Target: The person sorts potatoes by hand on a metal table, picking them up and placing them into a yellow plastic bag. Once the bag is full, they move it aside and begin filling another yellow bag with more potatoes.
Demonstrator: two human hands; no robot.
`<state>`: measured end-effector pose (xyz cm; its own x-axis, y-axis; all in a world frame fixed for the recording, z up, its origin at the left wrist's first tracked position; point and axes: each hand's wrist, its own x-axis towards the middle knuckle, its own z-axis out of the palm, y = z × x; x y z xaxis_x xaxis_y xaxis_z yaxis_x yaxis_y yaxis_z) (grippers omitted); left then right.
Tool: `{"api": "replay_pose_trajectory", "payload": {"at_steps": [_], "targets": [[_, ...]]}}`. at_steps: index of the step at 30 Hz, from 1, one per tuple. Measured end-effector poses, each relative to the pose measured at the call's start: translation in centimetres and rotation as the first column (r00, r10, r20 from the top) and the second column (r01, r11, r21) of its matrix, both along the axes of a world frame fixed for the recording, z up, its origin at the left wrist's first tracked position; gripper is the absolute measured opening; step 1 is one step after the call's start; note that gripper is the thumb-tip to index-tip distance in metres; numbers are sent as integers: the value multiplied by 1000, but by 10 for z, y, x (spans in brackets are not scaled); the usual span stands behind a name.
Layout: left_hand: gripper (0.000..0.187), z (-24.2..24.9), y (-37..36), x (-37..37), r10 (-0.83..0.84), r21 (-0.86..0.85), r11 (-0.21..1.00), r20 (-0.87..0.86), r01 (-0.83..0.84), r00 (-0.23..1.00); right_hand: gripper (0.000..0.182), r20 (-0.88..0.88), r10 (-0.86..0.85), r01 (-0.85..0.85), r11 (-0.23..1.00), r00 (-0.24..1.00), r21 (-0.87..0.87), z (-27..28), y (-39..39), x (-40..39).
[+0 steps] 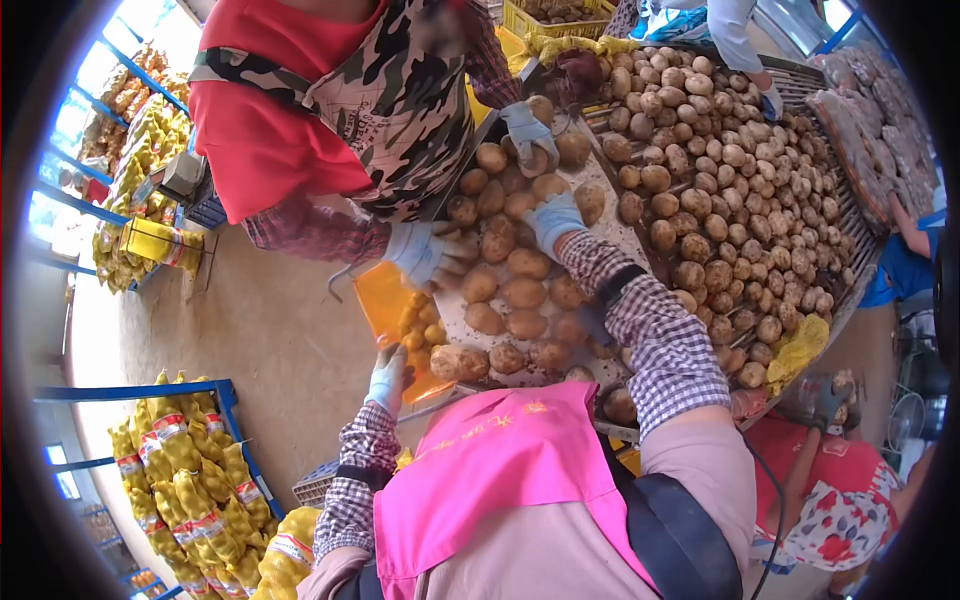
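My left hand [388, 380], in a pale blue glove with a dark fingertip area, is closed at the near edge of an orange container [378, 295] with small potatoes [418, 325] in it. Over the pale sorting surface [625, 235], my right hand [555, 220], gloved in pale blue, reaches in with its fingers spread among dirt-covered potatoes [527, 263]. A long potato [460, 362] lies at the surface's near left corner.
Across from me a co-worker's gloved hands [425, 252] touch potatoes. A large potato heap [735, 190] covers the slatted table [862, 225]. Filled yellow net bags [195, 490] stand in blue racks at left. Other people work at the right, and a yellow crate [515, 20] stands behind.
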<state>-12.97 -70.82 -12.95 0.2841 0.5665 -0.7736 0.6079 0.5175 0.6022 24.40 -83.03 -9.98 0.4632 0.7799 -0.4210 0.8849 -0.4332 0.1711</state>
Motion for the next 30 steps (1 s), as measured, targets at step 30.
{"api": "replay_pose_trajectory", "payload": {"at_steps": [30], "targets": [[33,75,-104,164,-912,354,358,330,864,242,41,-661,736,949,-81,-148,-304,67,-243,-146]]}}
